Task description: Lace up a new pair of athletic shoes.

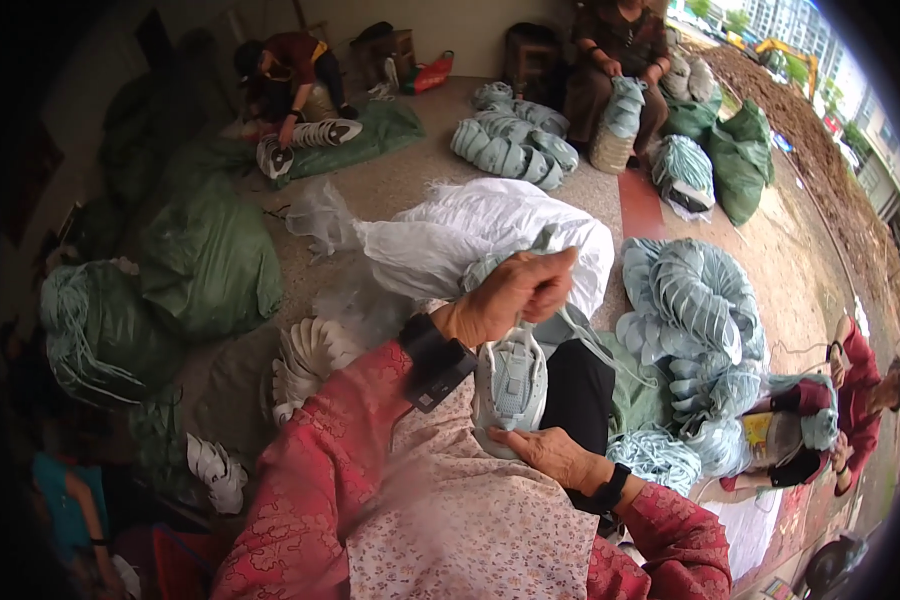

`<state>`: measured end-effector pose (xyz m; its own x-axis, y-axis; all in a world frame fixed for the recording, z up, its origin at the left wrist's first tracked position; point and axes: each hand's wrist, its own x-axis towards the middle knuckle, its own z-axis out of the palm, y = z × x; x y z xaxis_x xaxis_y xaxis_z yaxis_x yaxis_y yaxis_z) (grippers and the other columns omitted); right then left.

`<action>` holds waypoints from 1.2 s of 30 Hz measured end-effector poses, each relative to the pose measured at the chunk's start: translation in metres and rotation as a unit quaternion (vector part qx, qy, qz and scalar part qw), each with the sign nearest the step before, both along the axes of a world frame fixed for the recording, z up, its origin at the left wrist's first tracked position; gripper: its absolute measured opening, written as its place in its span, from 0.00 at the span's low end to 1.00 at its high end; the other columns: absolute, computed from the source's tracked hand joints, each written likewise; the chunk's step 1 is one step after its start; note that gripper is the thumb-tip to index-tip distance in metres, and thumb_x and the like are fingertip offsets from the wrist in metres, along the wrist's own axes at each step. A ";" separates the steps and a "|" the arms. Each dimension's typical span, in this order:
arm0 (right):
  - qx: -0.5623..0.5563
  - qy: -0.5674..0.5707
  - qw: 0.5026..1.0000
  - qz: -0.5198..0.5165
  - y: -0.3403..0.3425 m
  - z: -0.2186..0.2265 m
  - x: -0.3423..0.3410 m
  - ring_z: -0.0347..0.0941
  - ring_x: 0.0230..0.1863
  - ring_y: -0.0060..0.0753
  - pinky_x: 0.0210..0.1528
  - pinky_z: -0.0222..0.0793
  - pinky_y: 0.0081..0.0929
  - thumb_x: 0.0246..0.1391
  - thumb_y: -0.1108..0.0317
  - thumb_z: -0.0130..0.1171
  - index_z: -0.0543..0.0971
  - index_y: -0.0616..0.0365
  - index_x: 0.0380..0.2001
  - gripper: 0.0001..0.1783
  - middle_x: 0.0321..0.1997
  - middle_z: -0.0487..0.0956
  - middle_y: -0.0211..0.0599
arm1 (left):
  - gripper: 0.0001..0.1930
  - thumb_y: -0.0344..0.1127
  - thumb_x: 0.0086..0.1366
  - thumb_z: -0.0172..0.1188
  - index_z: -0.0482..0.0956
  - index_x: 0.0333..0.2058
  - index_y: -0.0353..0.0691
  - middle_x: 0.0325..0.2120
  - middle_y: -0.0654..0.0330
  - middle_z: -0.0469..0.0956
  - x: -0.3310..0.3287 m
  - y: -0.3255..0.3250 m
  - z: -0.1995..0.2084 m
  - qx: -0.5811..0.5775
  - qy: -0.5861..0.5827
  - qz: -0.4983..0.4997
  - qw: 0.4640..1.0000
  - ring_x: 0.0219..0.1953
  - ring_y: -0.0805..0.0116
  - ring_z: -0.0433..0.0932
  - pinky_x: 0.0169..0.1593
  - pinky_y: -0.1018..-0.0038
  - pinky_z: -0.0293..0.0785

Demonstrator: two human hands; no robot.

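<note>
A pale grey-blue shoe upper (511,385) lies over my lap, its toe end toward me. My right hand (560,458) grips the near end, thumb on top. Above the far end, my left hand (510,297) is closed in a fist around a pale shoelace (598,345), part of which trails to the right. The lace inside the fist is hidden. Under the upper are my flowered apron (470,520) and a black cloth (582,400).
A white sack (490,220) lies just beyond my hands. Stacked pale-blue uppers (695,300) and a bundle of laces (655,460) are at right. Green sacks (210,255) and white uppers (310,360) are at left. Several people sit working around me.
</note>
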<state>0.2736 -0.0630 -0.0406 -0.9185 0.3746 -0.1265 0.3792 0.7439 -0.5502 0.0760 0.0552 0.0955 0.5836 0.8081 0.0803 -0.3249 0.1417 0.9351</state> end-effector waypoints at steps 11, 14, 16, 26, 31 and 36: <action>-0.003 0.000 1.000 -0.025 -0.018 0.005 -0.004 0.78 0.41 0.54 0.41 0.75 0.39 0.56 0.62 0.51 0.56 0.57 0.67 0.36 0.51 0.76 0.49 | 0.30 0.57 0.74 0.44 0.68 0.15 0.44 0.14 0.71 0.63 0.013 -0.049 0.058 0.136 0.100 -0.111 0.979 0.19 0.83 0.58 0.25 0.80 0.55; 0.060 -0.010 0.998 -0.031 -0.022 0.005 -0.008 0.78 0.37 0.53 0.37 0.74 0.41 0.56 0.62 0.51 0.53 0.57 0.68 0.38 0.49 0.76 0.48 | 0.31 0.58 0.74 0.43 0.68 0.15 0.44 0.14 0.71 0.62 0.005 -0.056 0.072 0.163 0.106 -0.065 0.979 0.18 0.82 0.57 0.24 0.80 0.55; 0.092 0.014 0.995 -0.028 -0.024 0.011 -0.009 0.76 0.32 0.54 0.34 0.72 0.42 0.57 0.63 0.52 0.53 0.54 0.70 0.39 0.40 0.77 0.47 | 0.30 0.58 0.74 0.42 0.67 0.17 0.45 0.15 0.70 0.62 0.004 -0.057 0.085 0.187 0.083 -0.048 0.978 0.20 0.81 0.58 0.27 0.80 0.55; -0.325 0.105 0.922 -0.184 -0.002 0.078 0.030 0.75 0.31 0.18 0.35 0.73 0.20 0.61 0.76 0.52 0.77 0.58 0.54 0.18 0.32 0.81 0.29 | 0.29 0.57 0.75 0.42 0.71 0.19 0.43 0.17 0.69 0.69 -0.005 -0.092 0.146 0.270 0.146 -0.043 0.951 0.21 0.82 0.61 0.27 0.80 0.57; -0.236 0.181 0.934 -0.196 -0.004 0.067 -0.027 0.70 0.25 0.16 0.29 0.69 0.20 0.62 0.73 0.54 0.80 0.58 0.51 0.15 0.28 0.78 0.26 | 0.28 0.54 0.75 0.43 0.73 0.20 0.42 0.18 0.68 0.72 0.000 -0.109 0.162 0.265 0.151 -0.089 0.948 0.22 0.82 0.63 0.27 0.80 0.58; -0.391 0.260 0.878 -0.096 0.001 0.131 -0.021 0.67 0.22 0.15 0.23 0.61 0.15 0.63 0.74 0.53 0.81 0.61 0.45 0.11 0.24 0.75 0.23 | 0.27 0.56 0.73 0.46 0.72 0.20 0.41 0.17 0.67 0.68 -0.054 -0.091 0.134 0.349 0.073 0.038 0.933 0.18 0.81 0.58 0.23 0.78 0.54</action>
